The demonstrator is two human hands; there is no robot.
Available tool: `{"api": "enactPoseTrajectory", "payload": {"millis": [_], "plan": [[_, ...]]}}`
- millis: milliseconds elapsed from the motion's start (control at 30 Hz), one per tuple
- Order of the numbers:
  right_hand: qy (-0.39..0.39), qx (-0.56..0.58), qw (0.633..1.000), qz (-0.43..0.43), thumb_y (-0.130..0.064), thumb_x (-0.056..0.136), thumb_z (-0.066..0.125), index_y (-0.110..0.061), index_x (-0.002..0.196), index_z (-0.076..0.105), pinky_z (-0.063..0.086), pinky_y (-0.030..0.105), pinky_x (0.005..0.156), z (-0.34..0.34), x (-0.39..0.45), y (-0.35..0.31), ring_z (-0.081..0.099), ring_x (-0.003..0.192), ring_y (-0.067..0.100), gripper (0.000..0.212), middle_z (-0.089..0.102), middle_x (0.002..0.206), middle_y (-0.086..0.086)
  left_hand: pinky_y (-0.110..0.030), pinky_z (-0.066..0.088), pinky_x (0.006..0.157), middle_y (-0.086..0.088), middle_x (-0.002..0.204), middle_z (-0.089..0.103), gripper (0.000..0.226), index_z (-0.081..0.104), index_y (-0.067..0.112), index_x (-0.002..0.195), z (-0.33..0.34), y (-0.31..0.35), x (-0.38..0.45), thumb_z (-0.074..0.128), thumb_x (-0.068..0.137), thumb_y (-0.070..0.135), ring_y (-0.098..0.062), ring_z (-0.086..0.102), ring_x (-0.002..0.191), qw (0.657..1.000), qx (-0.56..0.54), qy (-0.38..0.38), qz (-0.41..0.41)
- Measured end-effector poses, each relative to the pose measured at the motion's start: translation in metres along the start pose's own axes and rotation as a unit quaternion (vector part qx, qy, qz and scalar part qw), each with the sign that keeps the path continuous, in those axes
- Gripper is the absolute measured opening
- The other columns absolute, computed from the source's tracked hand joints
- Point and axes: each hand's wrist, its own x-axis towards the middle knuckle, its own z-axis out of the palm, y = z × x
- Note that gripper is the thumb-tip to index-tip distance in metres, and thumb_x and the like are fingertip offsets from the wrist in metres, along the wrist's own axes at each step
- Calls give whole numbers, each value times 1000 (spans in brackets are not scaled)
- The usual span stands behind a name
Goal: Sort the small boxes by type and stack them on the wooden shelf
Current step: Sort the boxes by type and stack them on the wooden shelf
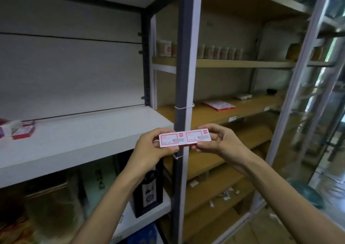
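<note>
Nearest the camera, two bare forearms rise from the lower edge of the view and meet at chest height in front of the dark upright post (182, 75) that divides the two shelf units. The left hand (155, 146) pinches the left end of a pair of small white-and-red boxes (184, 137), thumb below and fingers curled over the top edge; the right hand (214, 140) pinches the right end in the same way. The two boxes are pressed end to end so that their labels face the camera, apparently matching in type, and they are held in the air, clear of any shelf. To the left, just beyond the hands, a white shelf (84, 137) carries a small cluster of red-and-white boxes (17, 129) near its far-left edge. To the right of the post, the wooden shelf (248, 109) bears a flat red-and-white packet (219, 105) and, further back, a small pale box (243, 96). The board above holds a row of small upright cartons (220, 52), blurred. The step in hand appears to be the comparing or pairing of like boxes before placement. The next move probably calls for carrying the pair rightward past the post and setting it flat on the wooden shelf, square with items of its own type.
</note>
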Motion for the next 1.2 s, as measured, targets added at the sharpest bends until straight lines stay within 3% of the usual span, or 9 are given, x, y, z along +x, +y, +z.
{"api": "enactPoseTrajectory", "payload": {"millis": [100, 233, 333, 500, 567, 633, 767, 1033, 1200], "plan": [[3, 0, 1000, 11, 4, 83, 74, -6, 125, 60, 62, 40, 85, -49, 7, 7, 73, 99, 38, 45, 75, 108, 19, -16, 56, 76, 11, 102, 75, 41, 69, 25, 113, 44, -2, 25, 83, 78, 11, 0, 69, 98, 1000, 15, -13, 3], [21, 22, 999, 26, 7, 81, 73, -4, 127, 59, 63, 38, 84, -110, 29, 20, 73, 99, 40, 49, 74, 108, 22, -20, 56, 87, 17, 108, 70, 37, 64, 33, 113, 97, -8, 68, 81, 82, 23, 6, 63, 103, 997, 71, -29, 24], [20, 29, 999, 37, 7, 81, 72, -5, 127, 58, 63, 36, 83, -155, 55, 32, 74, 97, 36, 49, 74, 109, 22, -13, 52, 83, 20, 111, 66, 37, 62, 37, 115, 133, -16, 103, 79, 83, 30, 8, 58, 106, 993, 103, -28, 49], [10, 18, 998, 55, 6, 83, 71, -4, 124, 61, 63, 34, 80, -211, 108, 42, 75, 95, 33, 44, 74, 110, 20, -12, 44, 81, 17, 116, 52, 39, 58, 45, 119, 176, -42, 165, 76, 85, 39, -3, 52, 107, 983, 176, 32, 45], [15, -31, 998, 53, 0, 83, 75, -9, 121, 65, 63, 28, 76, -236, 135, 39, 75, 98, 26, 40, 73, 113, 15, -12, 41, 84, 14, 120, 45, 40, 58, 45, 121, 193, -50, 196, 75, 85, 41, -5, 46, 112, 979, 197, 41, 22], [36, -142, 989, 31, -12, 81, 79, -16, 115, 68, 57, 20, 74, -261, 160, 37, 71, 99, 14, 36, 71, 113, 3, -22, 44, 97, 11, 121, 39, 41, 58, 44, 124, 208, -57, 224, 73, 86, 44, -9, 39, 118, 971, 233, 54, -2], [85, -280, 956, -7, -24, 77, 83, -21, 116, 69, 50, 18, 71, -316, 210, 50, 58, 104, 11, 41, 56, 116, -6, -35, 37, 104, 6, 117, 37, 44, 58, 46, 129, 235, -66, 268, 67, 87, 54, -15, 36, 118, 940, 327, 84, -37], [64, -341, 938, -16, -31, 75, 86, -25, 113, 70, 44, 16, 70, -384, 277, 94, 54, 101, 9, 42, 58, 114, -5, -36, 32, 102, 5, 122, 41, 50, 50, 45, 137, 288, -83, 321, 55, 91, 62, -17, 36, 122, 892, 430, 104, -88], [42, -347, 937, -25, -30, 79, 82, -24, 117, 69, 55, 28, 86, -399, 296, 110, 53, 111, 13, 40, 56, 118, -5, -39, 33, 105, 2, 132, 47, 55, 46, 42, 142, 321, -88, 339, 54, 92, 61, -19, 38, 126, 866, 470, 130, -110]]}}
